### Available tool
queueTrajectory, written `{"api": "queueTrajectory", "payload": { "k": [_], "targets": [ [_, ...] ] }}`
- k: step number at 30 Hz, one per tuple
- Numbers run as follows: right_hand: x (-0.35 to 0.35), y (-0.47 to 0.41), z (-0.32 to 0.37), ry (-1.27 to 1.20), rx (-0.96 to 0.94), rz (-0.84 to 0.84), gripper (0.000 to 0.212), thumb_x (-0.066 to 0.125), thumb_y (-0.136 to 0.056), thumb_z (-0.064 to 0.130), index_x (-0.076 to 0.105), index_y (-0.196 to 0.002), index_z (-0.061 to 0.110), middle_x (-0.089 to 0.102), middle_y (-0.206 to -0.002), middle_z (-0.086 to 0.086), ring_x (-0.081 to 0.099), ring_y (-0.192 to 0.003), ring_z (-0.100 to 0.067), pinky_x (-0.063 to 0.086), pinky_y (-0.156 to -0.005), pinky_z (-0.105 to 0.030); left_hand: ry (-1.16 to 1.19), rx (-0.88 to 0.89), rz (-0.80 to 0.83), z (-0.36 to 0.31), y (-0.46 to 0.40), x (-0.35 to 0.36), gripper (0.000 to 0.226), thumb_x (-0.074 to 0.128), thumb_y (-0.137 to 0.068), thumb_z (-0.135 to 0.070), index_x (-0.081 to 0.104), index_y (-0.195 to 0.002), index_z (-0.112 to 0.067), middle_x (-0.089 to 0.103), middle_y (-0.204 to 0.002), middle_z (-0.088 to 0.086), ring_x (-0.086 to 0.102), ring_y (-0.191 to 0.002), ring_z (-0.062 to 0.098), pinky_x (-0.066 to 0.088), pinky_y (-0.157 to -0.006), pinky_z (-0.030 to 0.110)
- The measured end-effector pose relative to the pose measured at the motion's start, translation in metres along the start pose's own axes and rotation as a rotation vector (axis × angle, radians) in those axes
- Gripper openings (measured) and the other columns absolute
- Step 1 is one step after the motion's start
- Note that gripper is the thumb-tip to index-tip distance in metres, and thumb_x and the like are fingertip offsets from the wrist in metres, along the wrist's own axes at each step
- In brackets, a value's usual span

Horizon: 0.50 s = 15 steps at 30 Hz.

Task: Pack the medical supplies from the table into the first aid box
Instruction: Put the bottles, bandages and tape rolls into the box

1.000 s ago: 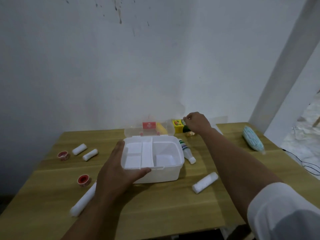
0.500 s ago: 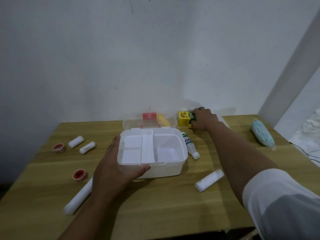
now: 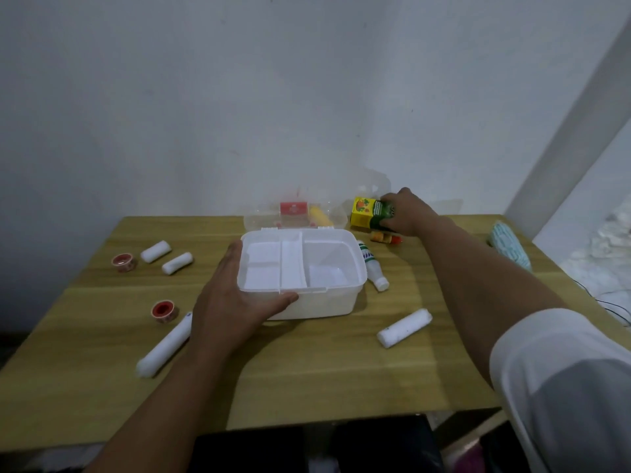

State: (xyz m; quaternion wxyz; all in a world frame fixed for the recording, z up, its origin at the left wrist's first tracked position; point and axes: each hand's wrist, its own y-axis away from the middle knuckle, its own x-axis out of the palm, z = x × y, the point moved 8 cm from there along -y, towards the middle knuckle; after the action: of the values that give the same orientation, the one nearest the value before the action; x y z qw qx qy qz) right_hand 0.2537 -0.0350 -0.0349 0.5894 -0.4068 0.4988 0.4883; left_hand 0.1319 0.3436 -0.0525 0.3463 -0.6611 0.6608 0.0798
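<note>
Wood table (image 3: 307,387): L hand (image 3: 232,302) spread on first aid box (image 3: 324,303), R hand (image 3: 406,213) grips yellow carton (image 3: 365,213).

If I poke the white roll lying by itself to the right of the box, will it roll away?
Probably yes. The white roll is a cylinder lying on its side on the flat table, so a sideways poke would likely roll it. It looks like soft gauze, so it is probably light and squashy.
</note>
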Motion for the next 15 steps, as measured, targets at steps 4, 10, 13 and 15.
{"api": "queueTrajectory", "payload": {
  "k": [4,10,13,15],
  "targets": [
    [-0.025,0.022,0.011,-0.003,-0.019,-0.037,0.067,0.077,-0.086,0.043,0.056,-0.142,0.013,0.048,-0.131,-0.020,0.058,-0.116,-0.039,0.052,-0.099,-0.046,0.001,0.001,0.049,-0.005,0.001,0.000,0.101,0.082,-0.057,-0.068,0.033,-0.142,-0.046,0.048,-0.134,-0.027,0.047,-0.120,0.004,0.049,-0.090,0.037],
    [-0.064,0.048,0.032,-0.107,-0.071,-0.164,0.070,0.083,-0.081,0.037,0.060,-0.143,0.013,0.053,-0.133,-0.015,0.058,-0.119,-0.032,0.045,-0.086,-0.032,-0.033,-0.072,0.161,-0.003,-0.007,-0.007,0.121,0.079,-0.059,-0.073,0.020,-0.156,-0.031,0.040,-0.153,-0.014,0.043,-0.136,0.018,0.043,-0.097,0.037],
    [-0.078,0.058,0.049,-0.160,-0.103,-0.166,0.068,0.086,-0.078,0.035,0.064,-0.139,0.014,0.060,-0.133,-0.013,0.060,-0.111,-0.025,0.045,-0.085,-0.029,0.038,-0.078,0.256,-0.003,-0.012,-0.009,0.106,0.083,-0.064,-0.062,0.029,-0.150,-0.035,0.042,-0.128,-0.025,0.046,-0.120,0.008,0.041,-0.083,0.027],
    [-0.082,0.064,0.060,-0.230,-0.125,-0.099,0.068,0.090,-0.076,0.033,0.066,-0.136,0.014,0.066,-0.131,-0.010,0.062,-0.107,-0.020,0.049,-0.085,-0.029,0.066,-0.081,0.306,-0.005,-0.017,-0.008,0.100,0.084,-0.061,-0.065,0.033,-0.144,-0.043,0.046,-0.125,-0.028,0.049,-0.116,0.006,0.042,-0.078,0.023]
  ]
}}
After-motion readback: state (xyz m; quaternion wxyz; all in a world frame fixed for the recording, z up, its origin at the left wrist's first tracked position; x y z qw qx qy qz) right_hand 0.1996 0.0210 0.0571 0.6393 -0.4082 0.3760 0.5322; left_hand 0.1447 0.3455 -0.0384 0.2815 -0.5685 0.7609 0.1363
